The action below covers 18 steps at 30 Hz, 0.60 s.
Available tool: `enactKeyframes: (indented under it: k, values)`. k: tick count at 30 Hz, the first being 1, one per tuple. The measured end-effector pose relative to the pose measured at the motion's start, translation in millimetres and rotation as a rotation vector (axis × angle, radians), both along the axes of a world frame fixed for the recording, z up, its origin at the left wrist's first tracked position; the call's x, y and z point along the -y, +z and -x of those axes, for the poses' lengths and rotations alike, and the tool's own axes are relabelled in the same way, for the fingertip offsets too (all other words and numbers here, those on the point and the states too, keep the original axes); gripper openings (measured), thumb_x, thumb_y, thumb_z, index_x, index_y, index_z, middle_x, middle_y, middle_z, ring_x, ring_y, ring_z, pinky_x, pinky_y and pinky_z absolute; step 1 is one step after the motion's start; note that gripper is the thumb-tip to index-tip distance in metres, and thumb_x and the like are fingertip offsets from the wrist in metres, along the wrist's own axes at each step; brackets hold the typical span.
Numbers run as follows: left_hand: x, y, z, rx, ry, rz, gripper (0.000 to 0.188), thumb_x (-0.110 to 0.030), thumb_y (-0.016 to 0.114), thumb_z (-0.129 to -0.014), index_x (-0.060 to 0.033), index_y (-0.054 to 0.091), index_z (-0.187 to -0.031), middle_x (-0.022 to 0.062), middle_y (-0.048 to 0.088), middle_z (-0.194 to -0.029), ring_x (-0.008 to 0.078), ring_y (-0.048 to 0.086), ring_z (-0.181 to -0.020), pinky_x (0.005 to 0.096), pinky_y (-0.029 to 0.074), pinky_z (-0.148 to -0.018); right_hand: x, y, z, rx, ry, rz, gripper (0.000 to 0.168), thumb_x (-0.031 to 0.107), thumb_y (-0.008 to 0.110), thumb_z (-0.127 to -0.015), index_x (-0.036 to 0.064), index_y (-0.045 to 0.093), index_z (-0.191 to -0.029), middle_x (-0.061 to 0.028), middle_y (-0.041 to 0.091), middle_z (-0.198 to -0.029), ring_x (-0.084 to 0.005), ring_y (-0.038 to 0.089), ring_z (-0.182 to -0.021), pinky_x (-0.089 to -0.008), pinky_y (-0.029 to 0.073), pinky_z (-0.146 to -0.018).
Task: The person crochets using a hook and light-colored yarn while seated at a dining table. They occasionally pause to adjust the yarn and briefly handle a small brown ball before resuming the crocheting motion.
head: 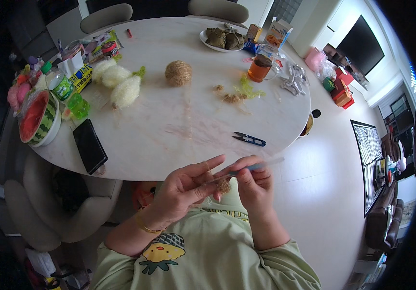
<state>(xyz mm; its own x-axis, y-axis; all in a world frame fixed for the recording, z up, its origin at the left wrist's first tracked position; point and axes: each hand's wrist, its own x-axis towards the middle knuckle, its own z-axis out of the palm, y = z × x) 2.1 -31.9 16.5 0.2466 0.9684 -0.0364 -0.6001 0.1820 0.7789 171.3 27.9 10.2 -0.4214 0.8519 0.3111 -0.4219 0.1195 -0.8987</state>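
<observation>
Near the table's front edge, my left hand pinches a small brown crocheted piece, with yarn looped over its raised index finger. My right hand grips a crochet hook with a blue-grey handle, its metal shaft at the piece. A strand runs across the table towards a ball of brown yarn. Thread snips lie beyond my right hand. Brown crocheted bits and green yarn rest farther back. Pale yellow fluffy pieces are left of the ball.
On the left are a phone, a cut watermelon in a bowl and a green-capped bottle. A glass mug of amber drink, a plate of leaf-wrapped parcels and a grey cloth-like bundle stand at the back right.
</observation>
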Motion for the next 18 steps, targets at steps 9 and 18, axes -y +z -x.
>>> enactKeyframes:
  k: [9,18]
  values:
    - [-1.9,-3.3,1.4,-0.253,0.178,-0.182,0.045,-0.001,0.054,-0.091,0.0005,0.041,-0.135,0.0009,0.06,-0.09,0.0051,0.055,-0.077,0.0162,0.042,-0.066,-9.1,9.0,-7.5,0.236,-0.12,-0.854,0.008,0.006,0.059,-0.084,0.004,0.051,-0.086,-0.0124,0.066,-0.089,-0.0257,0.066,-0.081,-0.0334,0.053,-0.071]
    - [1.0,3.1,-3.4,0.355,-0.104,0.278,0.045,-0.004,0.054,-0.091,-0.0002,0.041,-0.134,0.0004,0.058,-0.085,0.0015,0.041,-0.063,0.0157,0.031,-0.051,-3.4,9.9,-7.4,0.447,-0.201,-1.208,0.019,0.005,0.061,-0.074,0.004,0.057,-0.092,-0.0116,0.063,-0.099,-0.0254,0.063,-0.086,-0.033,0.053,-0.068]
